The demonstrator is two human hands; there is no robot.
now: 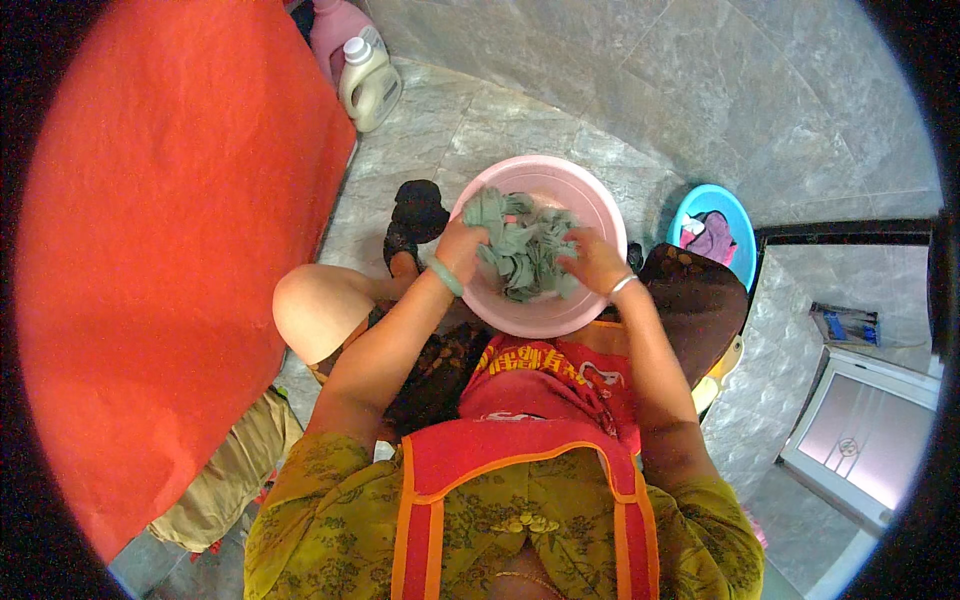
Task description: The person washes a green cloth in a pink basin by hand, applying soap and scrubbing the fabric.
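Note:
A pink plastic basin (537,321) stands before me with a bunched, wet-looking grey-green cloth (517,247) inside. At the basin's left side, my left hand (461,246) grips a fold of this cloth; a pale green bangle circles that wrist. My right hand (596,261) is over the right side of the basin, thumb and fingers spread at the cloth's edge. It looks slightly blurred and wears a silver-coloured bangle. Part of the basin's bottom shows beyond the cloth, but how much water it holds is hard to tell.
A blue basin (742,214) with purple and pink cloths (712,238) sits at the right by the wall. Detergent bottles (371,90) stand at the upper left. A large red cover (187,225) borders the left. My knees flank the pink basin on the tiled floor (427,112).

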